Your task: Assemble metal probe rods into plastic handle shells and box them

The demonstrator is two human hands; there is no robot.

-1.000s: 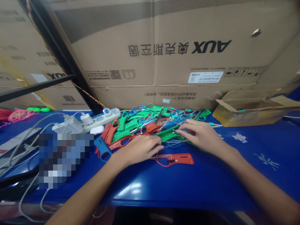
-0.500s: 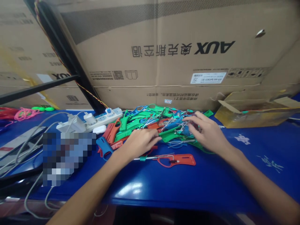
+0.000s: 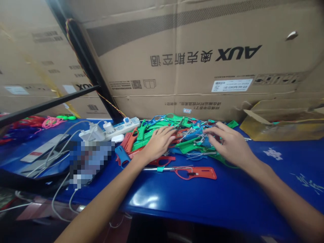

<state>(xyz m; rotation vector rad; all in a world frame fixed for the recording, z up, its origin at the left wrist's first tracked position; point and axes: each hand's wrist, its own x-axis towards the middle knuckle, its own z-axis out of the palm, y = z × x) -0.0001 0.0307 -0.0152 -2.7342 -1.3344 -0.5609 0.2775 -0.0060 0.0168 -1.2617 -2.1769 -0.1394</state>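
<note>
A pile of green, red and blue plastic handle-shaped parts with thin white wires lies on the blue table (image 3: 162, 199). Over the pile's left middle, my left hand (image 3: 159, 143) rests with its fingers spread, palm down, near a green part (image 3: 143, 145). My right hand (image 3: 229, 141) is at the pile's right side, its thumb and fingers curved around a bunch of white wires (image 3: 203, 136); whether they pinch a wire is too small to tell. In front of both hands lies an orange-red handle part (image 3: 205, 172) joined to a metal rod (image 3: 168, 169).
A white power strip (image 3: 121, 129) with plugs and cables stands left of the pile, beside a white earbud case (image 3: 117, 138) and flat devices (image 3: 44, 148). Large cardboard (image 3: 182, 77) rises behind. An open carton (image 3: 280, 130) sits at the right, and a black frame (image 3: 101, 77) at the left.
My left hand has lifted its curled fingers and spread them farther over the pile. My right hand stays by the wires. The camera view has shifted, moving the scene rightward.
</note>
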